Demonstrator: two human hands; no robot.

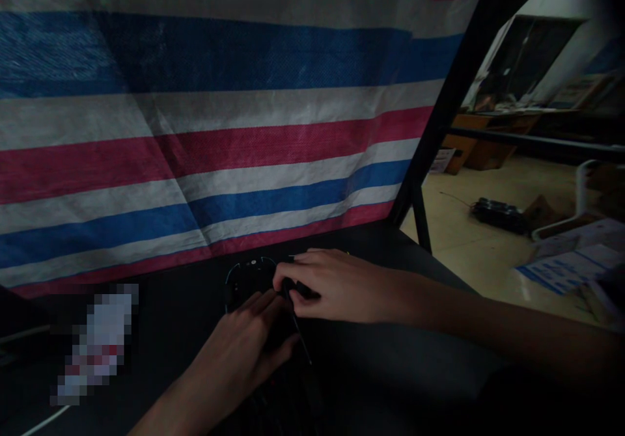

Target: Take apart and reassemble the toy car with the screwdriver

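On a dark tabletop lies a black device with a rounded outline and thin pale-blue edge lines; its kind is hard to make out in the dim light. My left hand reaches over its near side, fingers bent and thumb apart below, around something dark that is mostly hidden. My right hand is closed at the right side of the device, thumb and fingers pinching a slim black piece. A thin dark strip runs down toward me from between the hands. The fingertips of both hands nearly meet.
A striped woven plastic sheet stands behind the black tabletop. A blurred-out pale object and a white cable lie at left. A black frame post rises at right; beyond it, boxes sit on the floor.
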